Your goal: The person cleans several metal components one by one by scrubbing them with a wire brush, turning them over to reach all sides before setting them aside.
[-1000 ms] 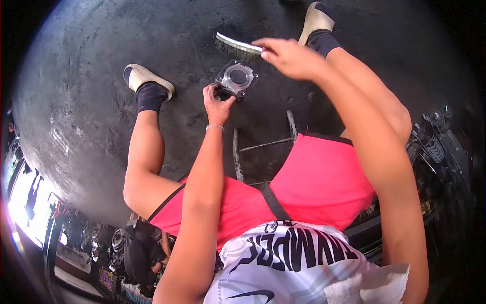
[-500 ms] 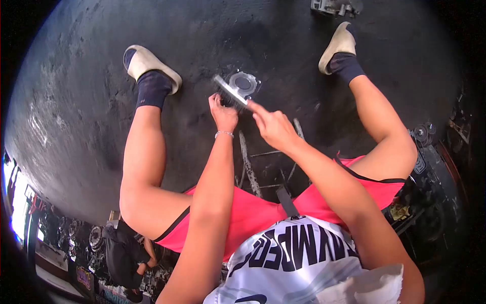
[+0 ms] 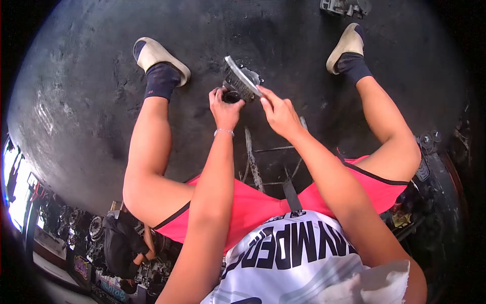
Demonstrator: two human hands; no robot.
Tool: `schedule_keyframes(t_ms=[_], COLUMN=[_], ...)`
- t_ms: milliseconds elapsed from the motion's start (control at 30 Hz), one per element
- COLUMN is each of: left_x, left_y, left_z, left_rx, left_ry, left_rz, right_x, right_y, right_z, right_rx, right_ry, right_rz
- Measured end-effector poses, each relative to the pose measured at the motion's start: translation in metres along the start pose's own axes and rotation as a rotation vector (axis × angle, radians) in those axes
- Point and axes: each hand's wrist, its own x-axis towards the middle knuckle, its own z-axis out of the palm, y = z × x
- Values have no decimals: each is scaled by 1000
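My left hand (image 3: 224,109) is wrapped round a dark, hollow, round part (image 3: 231,97), its opening facing up toward me. In my right hand (image 3: 280,115) is the end of a brush (image 3: 242,77) with a pale back and dark bristles, the index finger stretched along it. The brush slants up and left, and its bristles overlap the far rim of the round part. Behind the brush a metal piece (image 3: 257,79) lies on the dark floor, mostly hidden by it.
A metal casting (image 3: 345,7) lies on the floor at the far right. My feet in pale slides (image 3: 161,57) stand apart on either side. A low metal frame (image 3: 253,159) is below my hands. Lower left, another person (image 3: 124,245) bends among engine parts.
The brush has swung to a steeper slant and moved slightly right, now covering much of the metal piece on the floor. The dark part's opening has come into view in my left hand.
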Motion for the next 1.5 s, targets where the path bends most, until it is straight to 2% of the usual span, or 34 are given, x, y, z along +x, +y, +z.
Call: schedule_keyframes(t_ms=[33,100,167,200,233,300,333,367,433,500,533,567,633,667,700,767,800,833,900,933,967,1033,1167,1233,1300,1367,1400,1433,1500], left_x=[-2,-6,-9,-12,-13,-16,-14,-8,-23,-28,-27,-27,-31,-40,-32,-31,-29,-32,-32,-32,-28,-21,7,18,21,30,31,28,25], left_y=[4,18,27,29,33,41,43,46,47,57,57,60,58,65,79,78,75,80,102,113,109,122,151,158,159,165,166,167,170], left_z=[-5,-14,-18,-19,-19,-22,-25,-22,-32,-37,-38,-37,-41,-49,-51,-51,-52,-57,-68,-74,-77,-82,-66,-50,-37,-22,-17,-9,5], left_rx=[7,-27,-6,21,22,-20,-10,-19,-90,-41,12,71,-31,-28,-48,128,61,2,91,170,184,220,319,351,385,299,295,313,313], left_ry=[0,-57,-31,-1,-6,4,-22,-2,-33,26,34,37,51,20,23,50,55,52,76,64,64,33,29,35,29,-9,-40,-53,-25], left_rz=[9,-23,11,6,21,15,49,73,1,109,147,167,78,66,84,169,114,57,79,47,96,133,289,355,416,500,500,484,518], right_x=[4,16,6,-8,-4,5,3,-3,-13,3,-7,-21,-27,-20,-15,-25,-35,-45,-21,-6,4,4,0,8,-3,3,14,32,48], right_y=[2,1,-18,-27,-20,3,-1,-5,-10,19,-1,-18,-9,-2,0,-7,-16,-10,7,39,59,56,6,2,-19,-11,-7,-2,-2], right_z=[3,-2,-11,-21,-25,-31,-31,-32,-39,-37,-48,-53,-50,-62,-66,-60,-60,-61,-83,-85,-95,-127,-215,-257,-302,-321,-328,-332,-325], right_rx=[-42,-18,25,-102,-96,-24,40,-31,21,79,71,49,179,119,114,145,132,151,9,-139,-231,-192,-267,-187,13,-107,-159,-206,-43], right_ry=[72,87,-4,-137,-123,34,82,-1,-61,191,19,-32,3,77,116,48,-55,-46,100,86,26,31,-67,-26,-6,294,378,447,469], right_rz=[-109,-87,-203,-108,-108,-60,-217,-245,-199,-279,-194,-292,-186,-60,-91,-401,-268,-244,46,56,55,41,-263,-309,-95,-216,-271,-328,-339])
